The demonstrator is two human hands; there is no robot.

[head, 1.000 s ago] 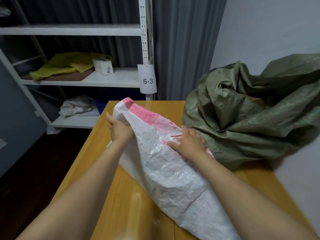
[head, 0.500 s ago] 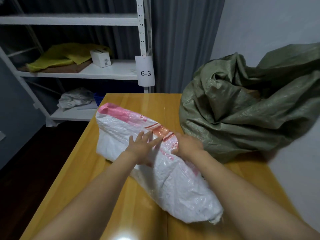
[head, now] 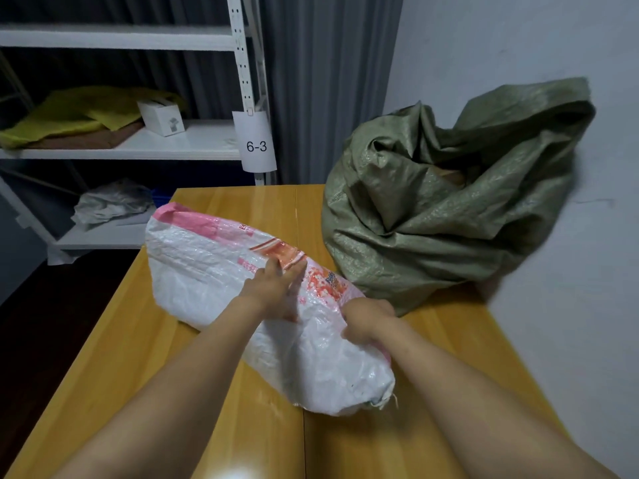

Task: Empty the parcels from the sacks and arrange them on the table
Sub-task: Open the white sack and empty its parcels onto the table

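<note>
A white woven sack with pink and orange print (head: 207, 271) lies on its side across the wooden table (head: 121, 357), bulging with hidden contents. My left hand (head: 273, 288) rests flat on top of it, fingers straight. At the sack's right edge my right hand (head: 366, 318) grips the fabric, its fingers curled and partly hidden behind the sack. A large crumpled green sack (head: 449, 209) sits at the table's far right against the wall, a brown parcel (head: 449, 174) peeking from its open top.
A white metal shelf (head: 190, 140) stands beyond the table's left, holding a small white box (head: 162, 117), yellow bags (head: 69, 112) and a tag reading 6-3 (head: 256, 143). A grey curtain hangs behind, and a white wall (head: 553, 305) borders the table's right side.
The white sack was lowered from a tilted, lifted pose to lying flat on the table. My left hand moved from its top edge onto its upper side; my right hand slid to its right edge.
</note>
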